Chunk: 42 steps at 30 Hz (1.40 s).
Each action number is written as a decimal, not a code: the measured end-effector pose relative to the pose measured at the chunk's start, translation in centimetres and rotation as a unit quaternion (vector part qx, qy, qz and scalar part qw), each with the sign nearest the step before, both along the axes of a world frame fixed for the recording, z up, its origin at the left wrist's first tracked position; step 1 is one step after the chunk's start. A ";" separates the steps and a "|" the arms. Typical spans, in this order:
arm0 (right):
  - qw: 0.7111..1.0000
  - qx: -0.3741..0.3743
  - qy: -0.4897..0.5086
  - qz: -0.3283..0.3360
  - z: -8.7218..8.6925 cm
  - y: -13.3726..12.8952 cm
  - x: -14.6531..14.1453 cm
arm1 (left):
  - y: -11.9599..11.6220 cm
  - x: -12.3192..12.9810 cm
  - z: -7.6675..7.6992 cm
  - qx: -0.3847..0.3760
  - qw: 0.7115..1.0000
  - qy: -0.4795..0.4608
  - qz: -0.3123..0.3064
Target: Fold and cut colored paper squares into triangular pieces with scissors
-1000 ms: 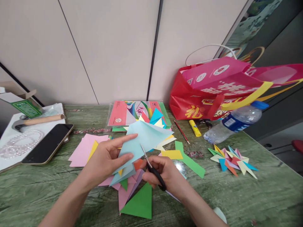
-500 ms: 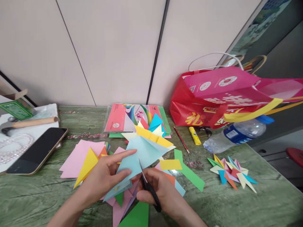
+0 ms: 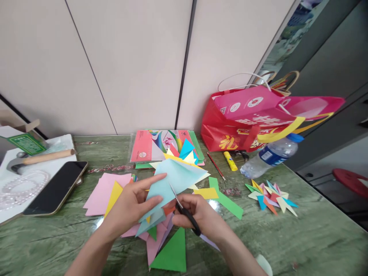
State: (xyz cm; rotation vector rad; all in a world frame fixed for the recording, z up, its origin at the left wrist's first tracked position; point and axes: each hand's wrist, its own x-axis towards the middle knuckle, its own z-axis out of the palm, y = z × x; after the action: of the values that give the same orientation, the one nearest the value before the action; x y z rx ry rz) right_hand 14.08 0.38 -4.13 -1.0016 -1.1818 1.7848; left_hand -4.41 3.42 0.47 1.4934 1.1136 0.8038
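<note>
Between the fingers and thumb of my left hand (image 3: 135, 203) is a light blue paper sheet (image 3: 175, 174), raised over a pile of coloured paper. My right hand (image 3: 198, 214) grips black-handled scissors (image 3: 188, 218), whose blades lie at the middle of the sheet. Beneath the hands are pink paper pieces (image 3: 155, 243) and a green triangle (image 3: 172, 253). Pink sheets (image 3: 100, 193) and a yellow piece (image 3: 114, 196) lie left of my left hand. A yellow strip (image 3: 205, 193) rests across a green strip (image 3: 230, 203) beyond my right hand.
A phone (image 3: 56, 188), a hammer (image 3: 47, 156) and beads (image 3: 23, 188) are at the left. Behind lies a paper pack (image 3: 143, 145). To the right are a red bag (image 3: 212, 126), a bottle (image 3: 273, 155), a glue stick (image 3: 230, 161), a pencil (image 3: 215, 165) and folded paper stars (image 3: 271, 196).
The camera view has shifted, so the bag and bottle appear farther left. Both hands keep their holds on the blue sheet and scissors; the lower part of the sheet has shifted slightly.
</note>
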 end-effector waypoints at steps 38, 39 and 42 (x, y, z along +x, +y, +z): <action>0.999 0.017 0.048 0.006 -3.1 -0.3 -0.3 | 0.1 0.9 -2.3 -0.148 0.982 -0.119 0.003; 0.999 0.017 0.043 0.003 -3.1 -0.3 -0.4 | 0.1 0.9 -2.3 -0.149 0.982 -0.120 0.002; 0.999 0.016 0.030 -0.005 -3.1 -0.3 -0.4 | 0.0 0.8 -2.4 -0.152 0.980 -0.126 -0.006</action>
State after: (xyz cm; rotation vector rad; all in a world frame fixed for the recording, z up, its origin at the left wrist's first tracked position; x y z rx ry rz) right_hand 13.71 0.09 -7.24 -0.9276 -1.1628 1.7714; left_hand -3.60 3.41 -1.95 1.1097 0.9854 0.7525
